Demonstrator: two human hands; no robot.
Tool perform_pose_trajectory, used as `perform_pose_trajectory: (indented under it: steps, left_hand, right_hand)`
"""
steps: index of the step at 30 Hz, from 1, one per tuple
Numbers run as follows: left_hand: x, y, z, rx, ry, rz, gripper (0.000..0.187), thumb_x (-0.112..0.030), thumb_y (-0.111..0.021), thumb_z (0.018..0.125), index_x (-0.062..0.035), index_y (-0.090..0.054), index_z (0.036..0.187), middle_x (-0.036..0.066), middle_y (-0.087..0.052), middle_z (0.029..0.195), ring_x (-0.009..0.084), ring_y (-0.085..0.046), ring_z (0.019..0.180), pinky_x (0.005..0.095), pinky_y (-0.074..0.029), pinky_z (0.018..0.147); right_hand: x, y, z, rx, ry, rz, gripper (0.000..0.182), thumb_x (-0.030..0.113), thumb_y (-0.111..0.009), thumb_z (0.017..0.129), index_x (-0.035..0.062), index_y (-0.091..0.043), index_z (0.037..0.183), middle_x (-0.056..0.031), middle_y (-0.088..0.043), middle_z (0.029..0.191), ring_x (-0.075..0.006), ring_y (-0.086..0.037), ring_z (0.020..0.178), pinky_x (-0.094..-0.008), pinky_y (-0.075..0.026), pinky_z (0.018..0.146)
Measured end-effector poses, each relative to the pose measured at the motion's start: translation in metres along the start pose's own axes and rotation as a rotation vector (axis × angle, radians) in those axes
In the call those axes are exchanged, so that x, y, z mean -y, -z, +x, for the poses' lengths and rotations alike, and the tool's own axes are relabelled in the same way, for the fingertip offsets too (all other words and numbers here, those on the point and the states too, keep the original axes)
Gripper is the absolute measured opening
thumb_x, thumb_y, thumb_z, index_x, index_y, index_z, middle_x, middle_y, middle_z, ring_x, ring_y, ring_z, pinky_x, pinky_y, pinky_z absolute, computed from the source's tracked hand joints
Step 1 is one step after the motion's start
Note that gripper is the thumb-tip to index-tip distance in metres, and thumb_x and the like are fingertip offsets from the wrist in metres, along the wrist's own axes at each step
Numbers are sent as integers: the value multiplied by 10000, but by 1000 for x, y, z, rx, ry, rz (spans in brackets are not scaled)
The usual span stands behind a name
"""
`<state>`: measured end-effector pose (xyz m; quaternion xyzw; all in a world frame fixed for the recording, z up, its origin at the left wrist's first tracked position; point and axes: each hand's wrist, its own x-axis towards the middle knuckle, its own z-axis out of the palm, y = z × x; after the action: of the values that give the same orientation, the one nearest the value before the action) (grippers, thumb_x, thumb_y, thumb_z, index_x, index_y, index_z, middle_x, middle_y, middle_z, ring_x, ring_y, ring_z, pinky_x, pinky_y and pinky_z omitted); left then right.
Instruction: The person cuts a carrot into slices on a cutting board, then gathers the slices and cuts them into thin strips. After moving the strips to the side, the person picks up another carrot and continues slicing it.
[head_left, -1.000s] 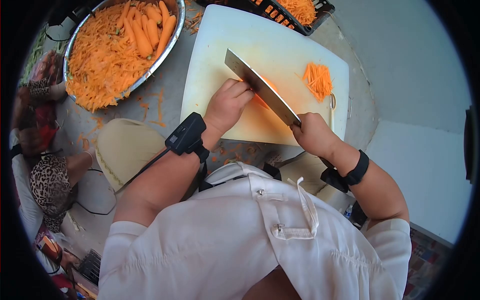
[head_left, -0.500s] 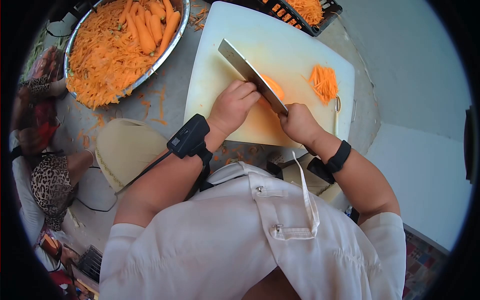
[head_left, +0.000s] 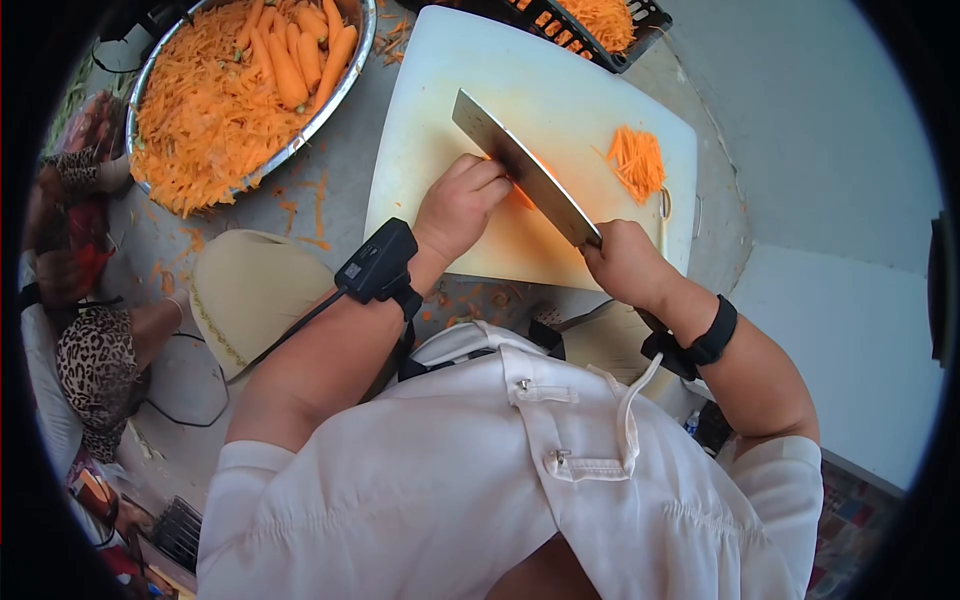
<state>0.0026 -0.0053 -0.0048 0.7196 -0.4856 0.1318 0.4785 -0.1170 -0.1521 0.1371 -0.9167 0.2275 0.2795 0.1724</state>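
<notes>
A broad cleaver (head_left: 525,168) slants over the white cutting board (head_left: 420,130), its handle wrapped in my right hand (head_left: 628,262). Orange carrot (head_left: 524,198) shows on both sides of the blade, most of it hidden beneath. My left hand (head_left: 460,205) is closed over the carrot, knuckles against the blade's left side and fingertips tucked out of sight. A small pile of carrot shreds (head_left: 637,163) lies at the board's right. Beside it is a slim pale-handled tool (head_left: 664,222), perhaps a peeler.
A large metal bowl (head_left: 340,95) of shredded carrot and whole carrots (head_left: 290,62) stands at the upper left. Behind the board is a black crate (head_left: 652,22) with more shreds (head_left: 600,22). Another person's leopard-print clothing (head_left: 98,365) shows at the left. Carrot scraps litter the floor.
My right hand has shifted right and slightly down with the cleaver, whose blade now sits further right. My left hand stays over the carrot, nearly in place. The whole view has shifted slightly.
</notes>
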Motion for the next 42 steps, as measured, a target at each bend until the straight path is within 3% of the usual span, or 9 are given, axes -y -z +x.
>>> perform_pose_trajectory:
  steps: [11, 21, 23, 29, 42]
  left_hand:
    - [0, 1, 1, 50, 42, -24, 199, 17, -596, 676, -50, -637, 859, 54, -597, 904, 230, -558, 829, 305, -487, 729]
    - [1, 1, -2, 23, 55, -35, 143, 9, -612, 677, -51, -617, 807, 60, -582, 876, 241, -552, 815, 315, -484, 704]
    - [2, 0, -3, 34, 54, -10, 135, 2, -619, 687, -52, -619, 811, 60, -585, 883, 242, -552, 822, 315, -484, 713]
    - [1, 1, 0, 27, 56, -15, 149, -3, -630, 692, -52, -622, 833, 58, -590, 896, 242, -549, 840, 313, -481, 733]
    - [0, -2, 1, 7, 81, -13, 159, -11, -641, 687, -46, -628, 841, 61, -597, 893, 238, -550, 811, 313, -481, 718]
  right_hand:
    - [5, -29, 48, -41, 0, 4, 236, 147, -518, 795, -65, -622, 781, -274, -601, 753, -401, -601, 709, -433, -485, 702]
    - [10, -9, 24, -77, -11, 205, 239, 150, -526, 793, -68, -623, 809, -276, -587, 711, -398, -593, 680, -430, -479, 678]
    - [11, 0, 17, -83, 78, 79, 230, 139, -520, 797, -66, -625, 801, -269, -590, 709, -397, -592, 679, -425, -483, 675]
    - [14, 5, 13, -13, 8, -35, 232, 135, -515, 802, -68, -623, 777, -266, -598, 728, -398, -595, 700, -422, -489, 681]
    - [12, 2, 18, 19, -13, -50, 245, 144, -499, 821, -62, -626, 780, -260, -599, 739, -393, -596, 721, -426, -488, 700]
